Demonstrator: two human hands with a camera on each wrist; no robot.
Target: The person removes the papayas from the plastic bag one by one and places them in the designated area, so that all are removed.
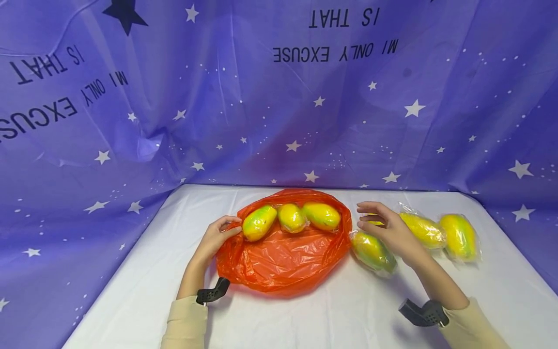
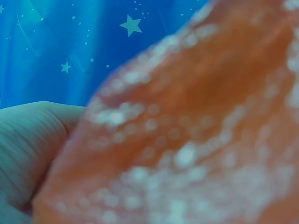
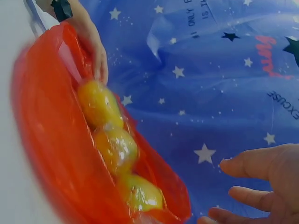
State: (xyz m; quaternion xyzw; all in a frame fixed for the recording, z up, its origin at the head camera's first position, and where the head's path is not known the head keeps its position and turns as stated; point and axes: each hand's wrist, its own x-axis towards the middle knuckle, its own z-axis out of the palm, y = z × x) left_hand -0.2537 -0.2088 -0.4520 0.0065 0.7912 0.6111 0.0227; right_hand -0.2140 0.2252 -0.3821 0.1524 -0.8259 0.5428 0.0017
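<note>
- My left hand (image 1: 212,241) touches the left rim of the red plastic bag (image 1: 287,261); I cannot tell whether it grips.
- My right hand (image 1: 394,233), fingers apart, holds nothing beside a wrapped mango (image 1: 370,252).
- Three mangoes (image 1: 292,218) rest in the bag.
- More fruit (image 1: 425,230) lies rightward on the white counter (image 1: 126,300).

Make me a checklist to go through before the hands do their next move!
1. Red bag spread open: ok.
2. Three yellow-green fruits in the bag: ok.
3. Left hand at the bag's rim: ok.
4. Left hand's grip firm: cannot tell.
5. Right hand empty: ok.
6. All the fruit bagged: not ok; more wrapped fruits lie on the white table, off to the right.
</note>
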